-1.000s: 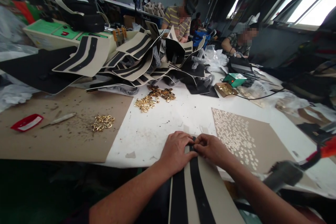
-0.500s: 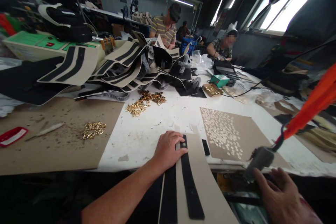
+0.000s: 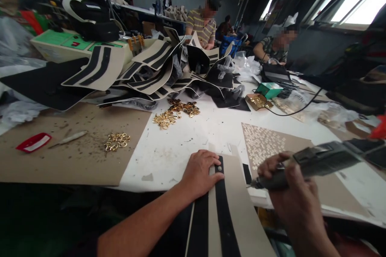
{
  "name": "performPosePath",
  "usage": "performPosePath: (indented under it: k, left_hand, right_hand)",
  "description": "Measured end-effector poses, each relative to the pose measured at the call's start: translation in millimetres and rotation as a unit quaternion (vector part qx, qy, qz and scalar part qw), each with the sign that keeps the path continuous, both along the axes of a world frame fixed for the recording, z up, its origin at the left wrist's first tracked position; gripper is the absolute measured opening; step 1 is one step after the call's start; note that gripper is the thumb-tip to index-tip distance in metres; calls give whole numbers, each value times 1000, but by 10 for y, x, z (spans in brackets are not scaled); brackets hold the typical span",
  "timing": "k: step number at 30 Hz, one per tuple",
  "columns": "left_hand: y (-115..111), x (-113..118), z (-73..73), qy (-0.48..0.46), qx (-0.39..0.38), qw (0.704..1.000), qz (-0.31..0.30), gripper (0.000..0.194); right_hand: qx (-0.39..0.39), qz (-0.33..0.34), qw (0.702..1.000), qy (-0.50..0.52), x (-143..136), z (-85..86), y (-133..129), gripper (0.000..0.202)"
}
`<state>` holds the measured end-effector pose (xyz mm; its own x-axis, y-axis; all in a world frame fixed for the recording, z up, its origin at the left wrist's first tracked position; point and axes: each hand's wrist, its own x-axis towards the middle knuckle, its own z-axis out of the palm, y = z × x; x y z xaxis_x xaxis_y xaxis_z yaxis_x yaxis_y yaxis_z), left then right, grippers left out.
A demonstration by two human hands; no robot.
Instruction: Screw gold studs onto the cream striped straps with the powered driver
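My left hand (image 3: 199, 174) presses a beige panel (image 3: 237, 184) against the table edge, its thumb and fingers closed around the top end of a black strap (image 3: 225, 209). Two such straps run down the panel, and a round metal fastener (image 3: 220, 168) shows in the held strap. In my right hand (image 3: 297, 196) is a grey power screwdriver (image 3: 322, 160), lying nearly level with its tip pointing left. That tip hovers close to the panel's right edge; whether it touches cannot be made out. The panel's lower part hangs off the table.
Small pale rings (image 3: 262, 140) lie on brown card at right. Gold hardware (image 3: 165, 119) and gold clasps (image 3: 117, 141) sit left of centre. A red tray (image 3: 33, 142) and an awl-like tool (image 3: 72, 137) lie farther left. Strapped panels (image 3: 153, 82) pile behind. Two people work beyond.
My right hand has taken hold of the hanging screwdriver and brought it left and up beside the panel. The left hand still holds the strap end. The view has shifted slightly.
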<state>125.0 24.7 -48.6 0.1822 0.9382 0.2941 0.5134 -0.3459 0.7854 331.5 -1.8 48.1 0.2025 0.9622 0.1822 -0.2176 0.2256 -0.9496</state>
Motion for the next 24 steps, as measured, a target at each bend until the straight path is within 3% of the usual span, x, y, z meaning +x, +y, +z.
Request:
performPosePath:
  k: [3,6,15,24]
  left_hand:
    - [-11,-2,17,-3,-4,1000,-1,36]
    - [-20,-7,30,-5,-5,1000,-7,38]
    - [-8,-22,58,-1,-17,1000,-16,36]
    - [-9,-22,73,6,-21,999,-24,32]
  right_hand:
    - [34,86,996,20,-397,-17,274,27]
    - [52,112,992,-31,-542,-150,421,25]
    - [76,106,987,-91,-512,-404,519,22]
    - [71,85,988,-113,-546,-436,504,26]
